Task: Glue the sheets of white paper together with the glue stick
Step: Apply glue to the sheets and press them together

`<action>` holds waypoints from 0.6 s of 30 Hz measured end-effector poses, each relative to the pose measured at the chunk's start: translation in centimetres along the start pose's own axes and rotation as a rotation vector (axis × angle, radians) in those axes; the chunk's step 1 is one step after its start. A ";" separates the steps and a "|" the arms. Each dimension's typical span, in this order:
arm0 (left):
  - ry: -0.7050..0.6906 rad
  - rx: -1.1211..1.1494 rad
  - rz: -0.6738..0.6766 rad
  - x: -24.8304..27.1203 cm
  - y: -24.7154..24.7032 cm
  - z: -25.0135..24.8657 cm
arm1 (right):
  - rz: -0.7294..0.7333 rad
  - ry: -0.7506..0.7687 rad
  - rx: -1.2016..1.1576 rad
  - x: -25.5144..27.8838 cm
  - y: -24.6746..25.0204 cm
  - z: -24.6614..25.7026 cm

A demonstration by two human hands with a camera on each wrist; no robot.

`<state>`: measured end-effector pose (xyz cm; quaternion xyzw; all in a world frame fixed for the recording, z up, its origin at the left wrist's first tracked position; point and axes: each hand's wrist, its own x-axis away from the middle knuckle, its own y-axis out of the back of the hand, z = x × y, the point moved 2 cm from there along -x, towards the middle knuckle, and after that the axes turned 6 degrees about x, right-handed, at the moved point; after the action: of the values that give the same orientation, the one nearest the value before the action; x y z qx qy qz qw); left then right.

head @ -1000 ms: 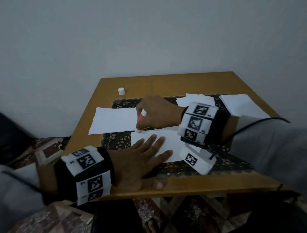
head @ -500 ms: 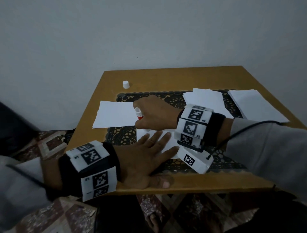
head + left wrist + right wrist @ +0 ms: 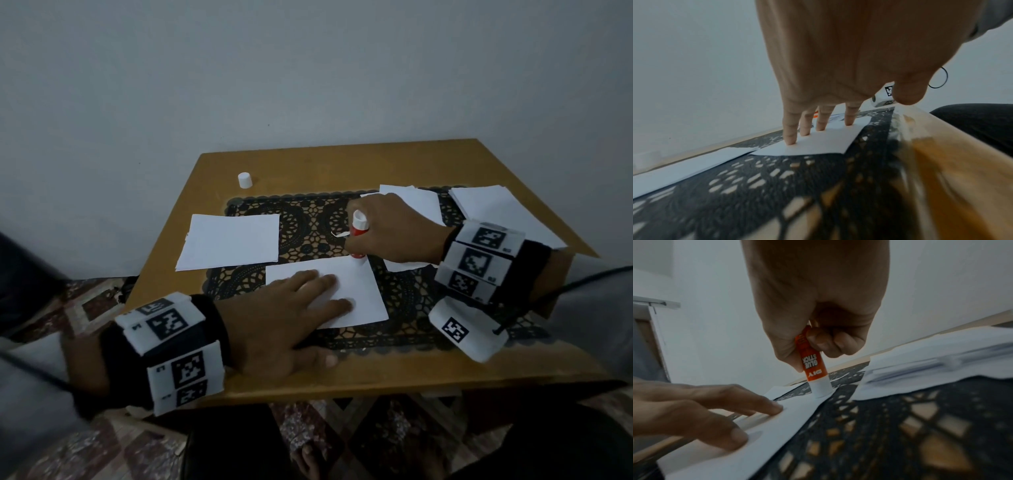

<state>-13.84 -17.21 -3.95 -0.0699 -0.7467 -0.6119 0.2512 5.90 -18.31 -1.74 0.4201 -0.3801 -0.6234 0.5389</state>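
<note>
A white sheet of paper (image 3: 359, 294) (image 3: 818, 144) (image 3: 793, 415) lies on the black lace mat near the table's front. My left hand (image 3: 291, 315) (image 3: 818, 126) lies flat on it with straight fingers (image 3: 748, 402) pressing it down. My right hand (image 3: 387, 229) (image 3: 818, 337) grips a red and white glue stick (image 3: 358, 229) (image 3: 813, 366), held upright with its white end touching the sheet's far right corner. A second white sheet (image 3: 233, 240) lies to the left, half on the mat.
The glue stick's white cap (image 3: 245, 180) stands on the wooden table (image 3: 376, 373) at the back left. Two piles of white sheets (image 3: 493, 209) (image 3: 414, 202) lie at the back right, partly under my right wrist. A pale wall rises behind the table.
My right hand has carried the glue stick rightward along the sheet's far edge, from its left corner to its right corner. The left hand stays flat on the sheet.
</note>
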 end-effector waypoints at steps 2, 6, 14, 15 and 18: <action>-0.011 -0.023 -0.059 -0.6 0.7 0.2 | -0.012 -0.009 0.015 0.0 0.4 -0.4; -0.031 -0.056 -0.125 -1.6 2.0 0.7 | -0.141 -0.028 -0.031 0.1 2.1 0.0; -0.044 -0.023 -0.148 -2.4 2.6 1.3 | -0.057 0.021 0.004 1.2 0.5 0.4; -0.045 -0.021 -0.148 -2.4 2.7 1.3 | -0.056 0.009 0.003 1.2 0.3 0.1; -0.042 -0.014 -0.145 -2.5 2.7 1.4 | -0.045 -0.013 -0.022 1.2 0.1 -0.5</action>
<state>-10.99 -14.76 -2.89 -0.0301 -0.7505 -0.6322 0.1902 6.32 -19.49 -1.96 0.4183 -0.3671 -0.6424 0.5268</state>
